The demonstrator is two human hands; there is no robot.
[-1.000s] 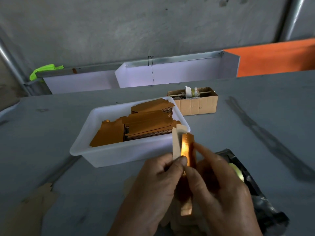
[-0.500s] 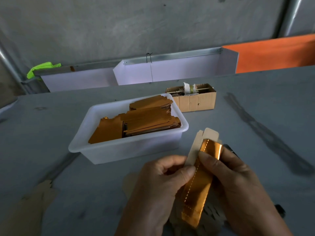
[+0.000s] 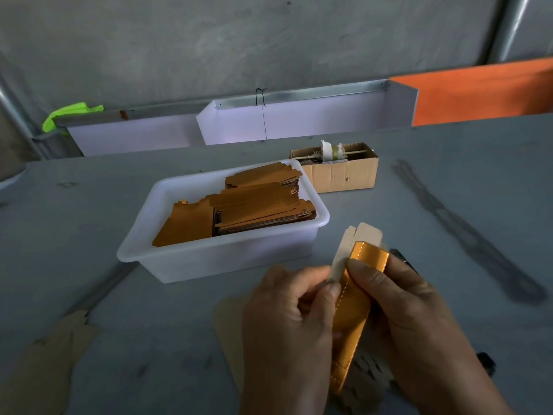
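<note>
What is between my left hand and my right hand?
A long gold foil-faced cardboard sleeve, gripped by left hand and right hand, in the head view.

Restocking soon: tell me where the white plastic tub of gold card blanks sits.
Head view, left of centre on the grey table: the white plastic tub sits just beyond the left hand, with the small brown cardboard box behind its far right corner.

Both hands (image 3: 353, 322) pinch a gold carton blank (image 3: 351, 313).

One head-worn camera looks forward and down across the bench (image 3: 89, 220) toward its far edge and the wall, close above the hands (image 3: 344, 324) at its near edge.
</note>
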